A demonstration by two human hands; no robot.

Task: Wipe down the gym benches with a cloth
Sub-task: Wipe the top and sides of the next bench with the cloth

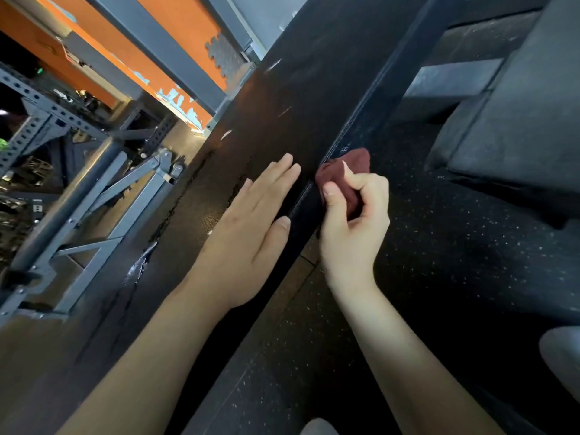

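- Cloth (345, 171): dark red, soft and light by the look of it, best kept wadded so it presses firmly.
- Right hand (354, 224) curls round it, wrist bent, holding it against the side edge of the black bench (298, 89).
- Left hand (251, 227) lies flat on the bench top, fingers straight.
- Speckled floor (455, 246) lies beyond.

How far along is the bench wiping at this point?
Done: nothing certain; the black bench top shows white scuffs and no clear wiped patch. In hand: the left hand lies flat on the top while the right hand holds a bunched dark red cloth against the bench's side edge. Left: probably most of this bench, plus any others.
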